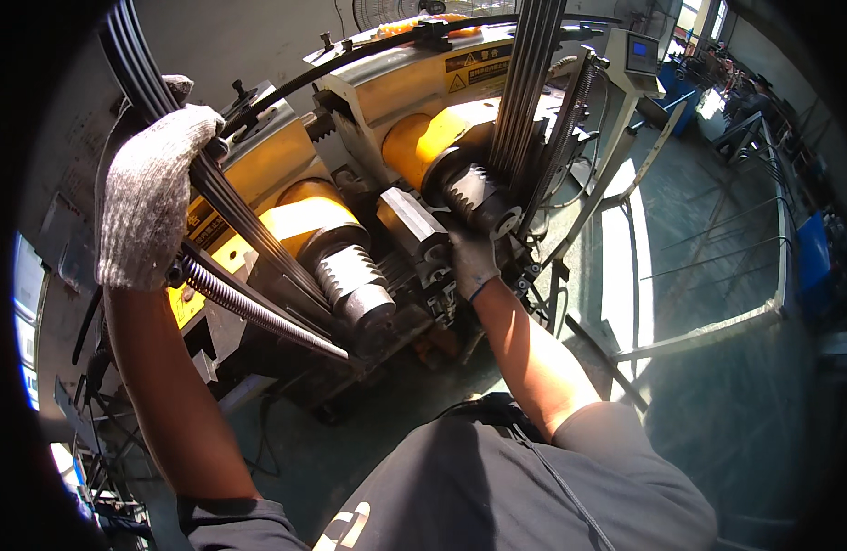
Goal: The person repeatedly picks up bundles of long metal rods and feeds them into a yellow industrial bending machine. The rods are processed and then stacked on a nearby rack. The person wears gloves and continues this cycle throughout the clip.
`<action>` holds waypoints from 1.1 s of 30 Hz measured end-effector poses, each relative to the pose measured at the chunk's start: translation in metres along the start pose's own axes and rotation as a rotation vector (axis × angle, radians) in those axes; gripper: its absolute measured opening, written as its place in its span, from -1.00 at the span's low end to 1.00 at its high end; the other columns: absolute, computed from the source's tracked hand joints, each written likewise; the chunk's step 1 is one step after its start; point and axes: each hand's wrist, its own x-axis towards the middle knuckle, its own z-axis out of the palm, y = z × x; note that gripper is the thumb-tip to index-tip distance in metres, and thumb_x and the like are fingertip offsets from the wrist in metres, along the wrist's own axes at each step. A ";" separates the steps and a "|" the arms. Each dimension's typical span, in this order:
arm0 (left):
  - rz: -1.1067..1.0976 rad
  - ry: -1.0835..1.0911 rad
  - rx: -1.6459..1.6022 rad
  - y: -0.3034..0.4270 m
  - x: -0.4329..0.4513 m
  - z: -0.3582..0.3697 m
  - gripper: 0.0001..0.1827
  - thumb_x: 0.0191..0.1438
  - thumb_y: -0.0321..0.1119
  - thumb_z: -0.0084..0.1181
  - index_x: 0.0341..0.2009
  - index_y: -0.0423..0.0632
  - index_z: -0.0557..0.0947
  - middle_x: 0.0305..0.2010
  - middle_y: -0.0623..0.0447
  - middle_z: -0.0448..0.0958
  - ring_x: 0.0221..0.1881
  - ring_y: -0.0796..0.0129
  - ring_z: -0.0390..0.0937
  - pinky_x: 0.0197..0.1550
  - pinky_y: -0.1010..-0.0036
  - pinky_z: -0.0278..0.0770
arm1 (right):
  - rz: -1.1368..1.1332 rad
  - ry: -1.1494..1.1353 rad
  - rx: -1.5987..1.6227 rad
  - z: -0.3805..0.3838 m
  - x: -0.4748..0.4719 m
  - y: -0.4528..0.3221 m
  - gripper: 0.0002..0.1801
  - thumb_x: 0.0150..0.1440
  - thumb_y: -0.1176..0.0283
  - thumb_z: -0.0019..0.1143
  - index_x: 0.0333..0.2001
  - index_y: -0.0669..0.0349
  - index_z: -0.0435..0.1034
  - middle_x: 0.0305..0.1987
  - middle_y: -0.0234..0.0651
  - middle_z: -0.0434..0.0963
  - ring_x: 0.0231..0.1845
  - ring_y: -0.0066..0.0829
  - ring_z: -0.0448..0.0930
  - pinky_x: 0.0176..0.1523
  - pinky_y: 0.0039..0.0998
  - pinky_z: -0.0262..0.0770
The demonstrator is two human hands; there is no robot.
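My left hand [158, 186], in a knitted work glove, is raised at the upper left and closed around a bundle of thin dark rods [237, 213]. The bundle slants down to the left grooved metal roller [351, 275] of a yellow machine. My gloved right hand [473, 256] is below the right grooved roller [472, 193], beside a metal block [413, 220]; its fingers are hidden under the roller. A second bundle of rods [527, 82] stands behind the right roller. A coil spring [258, 310] runs below the left bundle.
A black corrugated hose [327, 65] arches over the yellow machine housing [410, 89]. A control box with a small screen [633, 58] stands on a post at right. Beyond it is a metal frame rack [706, 334] on the floor. A fan [434, 8] is at the top.
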 end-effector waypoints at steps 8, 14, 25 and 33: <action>-0.133 -0.082 -0.124 -0.017 0.010 0.001 -0.65 0.51 -0.21 0.15 0.23 -0.09 0.75 0.23 -0.13 0.71 0.27 0.16 0.68 0.38 0.17 0.60 | 0.072 0.050 0.161 0.004 -0.009 -0.018 -0.51 0.29 0.39 0.28 0.27 0.29 0.57 0.08 -0.35 0.62 0.01 -0.52 0.59 0.00 -0.40 0.58; -0.129 0.045 -0.104 -0.020 0.006 0.003 -0.59 0.45 -0.09 0.24 0.14 -0.14 0.78 -0.01 -0.03 0.75 0.05 0.27 0.71 0.27 0.25 0.58 | -0.050 0.023 0.016 0.011 -0.016 -0.035 -0.43 0.30 0.42 0.23 0.39 0.25 0.52 0.14 -0.33 0.63 0.04 -0.53 0.59 0.01 -0.42 0.58; -0.153 -0.093 -0.158 -0.032 0.010 -0.009 -0.61 0.51 -0.12 0.17 0.26 -0.03 0.75 0.28 -0.11 0.70 0.34 0.18 0.65 0.41 0.12 0.58 | -0.197 0.007 -0.286 0.004 -0.009 -0.015 -0.60 0.40 0.48 0.05 0.26 0.26 0.58 0.14 -0.21 0.67 0.06 -0.44 0.68 0.05 -0.39 0.63; -0.248 0.031 -0.203 -0.015 0.007 0.002 -0.55 0.45 -0.06 0.25 0.17 -0.17 0.77 -0.01 -0.07 0.78 0.04 0.25 0.75 0.32 0.24 0.58 | -0.148 -0.013 -0.158 0.002 -0.007 -0.013 -0.49 0.31 0.41 0.18 0.31 0.30 0.56 0.19 -0.16 0.66 0.19 -0.35 0.61 0.28 -0.34 0.47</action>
